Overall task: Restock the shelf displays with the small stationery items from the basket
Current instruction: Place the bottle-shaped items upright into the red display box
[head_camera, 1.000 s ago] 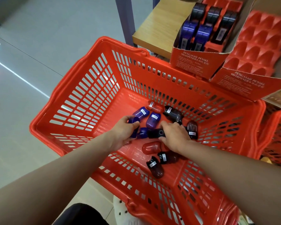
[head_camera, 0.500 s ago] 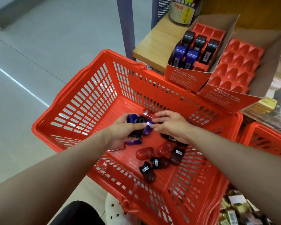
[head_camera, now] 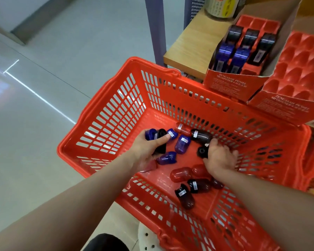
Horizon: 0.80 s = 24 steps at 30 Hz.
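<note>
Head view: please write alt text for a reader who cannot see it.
Two bare hands reach into an orange basket of small sharpeners; the left hand holds a black one, the right hand grips another. Display boxes stand behind.

The wooden shelf (head_camera: 194,46) bears two open cardboard display boxes side by side at its front edge; the left box (head_camera: 227,84) holds a red tray with blue and black sharpeners (head_camera: 241,49) standing in its near pockets; the right box (head_camera: 286,109) holds a red tray (head_camera: 301,69) of bare pockets; a labelled round container (head_camera: 221,6) stands behind them; the red basket (head_camera: 105,127) sits just below the shelf, over the grey floor (head_camera: 43,87).
</note>
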{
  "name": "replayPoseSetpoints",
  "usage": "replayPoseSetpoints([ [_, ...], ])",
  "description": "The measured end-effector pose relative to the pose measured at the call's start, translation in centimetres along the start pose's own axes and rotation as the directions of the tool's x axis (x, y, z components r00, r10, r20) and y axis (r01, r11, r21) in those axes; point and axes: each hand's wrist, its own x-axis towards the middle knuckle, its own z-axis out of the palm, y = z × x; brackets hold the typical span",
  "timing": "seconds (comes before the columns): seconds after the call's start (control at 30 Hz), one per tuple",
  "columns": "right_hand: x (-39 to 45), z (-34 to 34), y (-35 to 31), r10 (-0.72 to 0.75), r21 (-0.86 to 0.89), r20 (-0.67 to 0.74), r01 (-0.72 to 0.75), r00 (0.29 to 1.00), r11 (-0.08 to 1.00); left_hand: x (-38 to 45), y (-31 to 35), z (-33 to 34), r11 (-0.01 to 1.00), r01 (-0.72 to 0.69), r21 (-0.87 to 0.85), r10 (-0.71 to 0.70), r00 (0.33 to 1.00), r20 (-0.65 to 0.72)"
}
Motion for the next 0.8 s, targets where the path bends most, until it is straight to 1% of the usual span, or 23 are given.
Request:
replayPoseSetpoints([
  [0.03,-0.2,-0.6,0.0,-0.002,0.037,0.03,0.001,1.0,0.999,-0.2,0.3,0.2,1.0,-0.005,-0.002,0.005,1.0,0.026],
  [0.1,-0.9,-2.6,0.0,-0.045,0.183,0.16,0.015,0.986,0.983,-1.3,1.2,0.8,0.999,-0.035,0.004,0.035,0.996,0.087],
  [0.13,-1.4,-3.9,0.1,-0.094,0.305,0.24,0.017,0.966,0.952,-2.0,1.9,1.2,0.999,-0.052,0.005,0.051,0.992,0.112],
  [0.17,-2.2,-5.5,0.3,-0.147,0.485,0.313,-0.025,0.938,0.874,-3.0,2.8,1.7,0.997,-0.072,-0.005,0.072,0.988,0.136],
  [0.2,-3.2,-7.2,0.5,-0.202,0.683,0.383,-0.129,0.902,0.719,-4.1,3.8,2.2,0.995,-0.093,-0.027,0.096,0.983,0.158],
  [0.23,-4.5,-9.1,0.7,-0.27,0.829,0.441,-0.273,0.856,0.488,-5.3,4.9,2.6,0.992,-0.111,-0.053,0.118,0.976,0.181],
  [0.27,-6.0,-11.1,1.0,-0.345,0.887,0.458,-0.393,0.819,0.243,-6.7,6.0,3.1,0.989,-0.127,-0.077,0.141,0.967,0.21],
  [0.3,-7.5,-13.2,1.5,-0.408,0.894,0.422,-0.446,0.81,0.037,-8.4,7.1,3.5,0.984,-0.149,-0.098,0.169,0.954,0.25],
  [0.33,-8.9,-15.1,2.2,-0.442,0.884,0.362,-0.452,0.821,-0.116,-10.1,8.2,3.9,0.978,-0.169,-0.123,0.198,0.935,0.293],
  [0.37,-10.2,-16.9,2.9,-0.469,0.872,0.292,-0.433,0.834,-0.226,-11.9,9.1,4.3,0.971,-0.186,-0.149,0.226,0.917,0.33],
  [0.4,-11.5,-18.8,3.6,-0.494,0.863,0.223,-0.406,0.84,-0.3,-13.7,9.8,4.8,0.965,-0.204,-0.165,0.251,0.901,0.354],
  [0.43,-12.7,-20.5,4.1,-0.515,0.855,0.165,-0.383,0.841,-0.351,-15.5,10.3,5.2,0.959,-0.229,-0.165,0.276,0.886,0.372],
  [0.5,-14.9,-23.4,5.3,-0.531,0.856,0.074,-0.327,0.844,-0.4,-18.6,10.7,6.1,0.947,-0.289,-0.139,0.321,0.861,0.395],
  [0.57,-16.5,-25.5,6.1,-0.496,0.896,-0.005,-0.217,0.868,-0.388,-21.0,10.5,7.0,0.934,-0.339,-0.112,0.355,0.853,0.382],
  [0.63,-17.9,-27.0,6.7,-0.443,0.939,-0.064,-0.096,0.894,-0.329,-22.8,10.0,7.9,0.923,-0.368,-0.11,0.381,0.844,0.378],
  [0.73,-19.4,-28.1,7.6,-0.386,0.98,-0.117,0.045,0.915,-0.192,-24.6,9.0,8.9,0.91,-0.37,-0.184,0.414,0.821,0.394],
  [0.8,-19.8,-28.4,8.1,-0.354,0.98,-0.173,0.125,0.919,-0.155,-25.2,8.8,9.3,0.907,-0.36,-0.22,0.421,0.804,0.419],
])
